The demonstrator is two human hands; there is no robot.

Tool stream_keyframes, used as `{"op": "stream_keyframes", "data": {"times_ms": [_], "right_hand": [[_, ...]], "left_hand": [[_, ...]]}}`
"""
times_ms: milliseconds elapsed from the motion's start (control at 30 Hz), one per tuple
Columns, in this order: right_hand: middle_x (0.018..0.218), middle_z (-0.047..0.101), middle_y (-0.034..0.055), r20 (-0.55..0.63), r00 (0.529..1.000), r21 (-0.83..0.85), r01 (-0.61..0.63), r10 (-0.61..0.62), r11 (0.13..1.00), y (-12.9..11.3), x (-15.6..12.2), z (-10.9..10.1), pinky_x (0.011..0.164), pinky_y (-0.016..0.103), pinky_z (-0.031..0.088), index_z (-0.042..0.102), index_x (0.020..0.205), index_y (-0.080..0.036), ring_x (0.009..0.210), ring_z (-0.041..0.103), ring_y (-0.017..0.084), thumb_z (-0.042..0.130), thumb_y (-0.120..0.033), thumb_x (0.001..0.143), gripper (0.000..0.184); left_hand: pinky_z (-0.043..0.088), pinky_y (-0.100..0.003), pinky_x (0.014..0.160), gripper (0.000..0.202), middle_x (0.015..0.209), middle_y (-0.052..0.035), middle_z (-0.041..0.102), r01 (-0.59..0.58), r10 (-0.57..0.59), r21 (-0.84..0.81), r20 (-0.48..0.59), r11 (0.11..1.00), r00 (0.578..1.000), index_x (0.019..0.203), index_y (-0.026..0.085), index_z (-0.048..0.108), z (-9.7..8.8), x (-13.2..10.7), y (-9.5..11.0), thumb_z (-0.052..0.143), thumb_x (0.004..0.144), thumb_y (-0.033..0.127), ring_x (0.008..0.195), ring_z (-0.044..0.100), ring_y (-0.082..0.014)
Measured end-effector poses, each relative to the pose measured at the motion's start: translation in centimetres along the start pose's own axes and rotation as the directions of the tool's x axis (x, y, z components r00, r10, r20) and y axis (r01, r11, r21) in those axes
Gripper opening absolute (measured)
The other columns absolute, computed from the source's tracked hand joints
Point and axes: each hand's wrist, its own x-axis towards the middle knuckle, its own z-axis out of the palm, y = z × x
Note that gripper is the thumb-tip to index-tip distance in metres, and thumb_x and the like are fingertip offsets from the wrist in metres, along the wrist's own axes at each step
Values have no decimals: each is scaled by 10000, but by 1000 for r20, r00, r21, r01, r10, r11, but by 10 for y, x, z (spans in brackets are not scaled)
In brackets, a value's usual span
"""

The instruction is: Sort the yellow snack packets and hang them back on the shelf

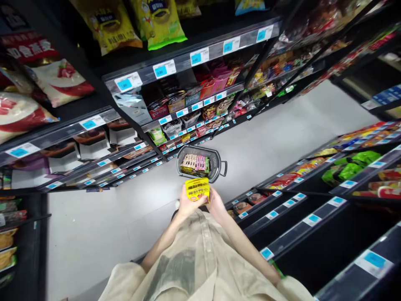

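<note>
Both hands hold one yellow packet [197,189] in front of the chest, abt centre of view. Left hand [187,203] wraps its 9 o'clock edge, fingers curled shut round the side; right hand [216,200] does the same at 3 o'clock, thumb on the near edge. Each grip is closed on the packet, nothing else in either. The packet sits flat-ish, face up, printed side readable but too small to make out.

Just past it at 12 o'clock a grey basket [216,164] stands on the floor [269,138], handle sticking out at 3 o'clock. Inside: a row of small packs [196,164], tan, pink & green, filling the left half. The right half looks bare.

Risks, as I judge them:
- The packet is above the basket's near rim, not over the middle. Let go from here & it may clip the rim and land on the floor.
- Basket is well below hand height; a long drop could burst or dent the pack, or knock the row inside over.
- Grip is by the edges only; a slick wrapper could slide out if one hand lets go first.
- Aisle is narrow, w/ shelves [200,54] at 10–12 o'clock and more at 3–5 o'clock. Bending down, an elbow or sleeve could catch the price tags [164,69] or drag stock off.
- The handle juts into the walkway, a trip hazard.
</note>
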Motion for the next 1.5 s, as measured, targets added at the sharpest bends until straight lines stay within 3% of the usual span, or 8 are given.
{"op": "stream_keyframes", "data": {"times_ms": [100, 200, 333, 400, 633, 900, 1133, 1500], "right_hand": [[1206, 772, 66, 94, 977, -211, 206, -190, 955, -51, 13, -39, 1056, 457, 516, 742, 1101, -270, 1202, 677, 301, 579, -770, 850, 583], [1286, 735, 86, 414, 901, -531, 354, -129, 769, -99, 23, -69, 1050, 445, 510, 670, 1311, -270, 1149, 691, 296, 817, -621, 719, 704], [1019, 786, 26, 509, 861, -793, 469, 0, 390, -131, 37, -87, 844, 341, 553, 743, 1125, -261, 922, 724, 263, 921, -300, 562, 591], [915, 778, -4, 509, 861, -808, 486, -22, 333, -142, 43, -93, 760, 300, 534, 745, 1055, -258, 818, 713, 227, 877, -267, 618, 456], [886, 747, -17, 439, 885, -741, 453, -153, 495, -167, 49, -116, 724, 275, 517, 683, 1036, -223, 792, 669, 188, 875, -339, 646, 450], [876, 758, 20, 208, 978, -435, 115, -25, 893, -146, 34, -150, 712, 311, 577, 657, 942, -207, 782, 709, 206, 941, -448, 603, 503], [1000, 778, 74, -117, 991, -287, 23, -59, 958, -140, 33, -159, 781, 369, 611, 648, 1002, -215, 875, 737, 257, 951, -503, 579, 595], [1217, 682, 72, 39, 996, -332, 93, -85, 939, -133, 28, -119, 924, 424, 592, 430, 1374, -300, 1044, 706, 261, 899, -486, 676, 861]], "left_hand": [[597, -326, 792, 464, 1027, -64, 776, -110, 9, 241, 387, 964, 922, 1111, 201, 624, 17, 17, 9, 824, 726, 366, 897, 757, -234], [555, -297, 737, 488, 1020, -50, 759, -255, -61, 395, 634, 883, 771, 1227, 200, 600, 38, 33, 20, 749, 791, 364, 836, 727, -221], [503, -271, 656, 704, 974, -42, 742, -280, -209, 529, 686, 801, 697, 1398, 177, 503, 71, 54, 30, 739, 746, 300, 776, 699, -222], [498, -270, 651, 725, 958, -31, 738, -264, -262, 578, 668, 772, 697, 1409, 185, 505, 86, 64, 34, 741, 731, 285, 773, 697, -224], [520, -350, 978, 938, 1295, -75, 671, -257, -127, 472, 640, 843, 757, 1475, 238, 496, 120, 83, 65, 901, 635, 341, 1114, 665, -268], [508, -380, 1000, 958, 1250, -84, 614, -369, -178, 516, 735, 773, 655, 1558, 277, 470, 120, 93, 79, 872, 714, 486, 1114, 634, -268], [541, -319, 908, 466, 1121, -57, 723, 59, -187, 334, 364, 941, 913, 1224, 189, 646, 138, 77, 58, 750, 855, 454, 997, 684, -213], [533, -309, 878, 342, 1090, -49, 705, -54, -93, 386, 353, 921, 931, 1162, 202, 618, 108, 97, 74, 680, 881, 386, 948, 670, -192]]}}
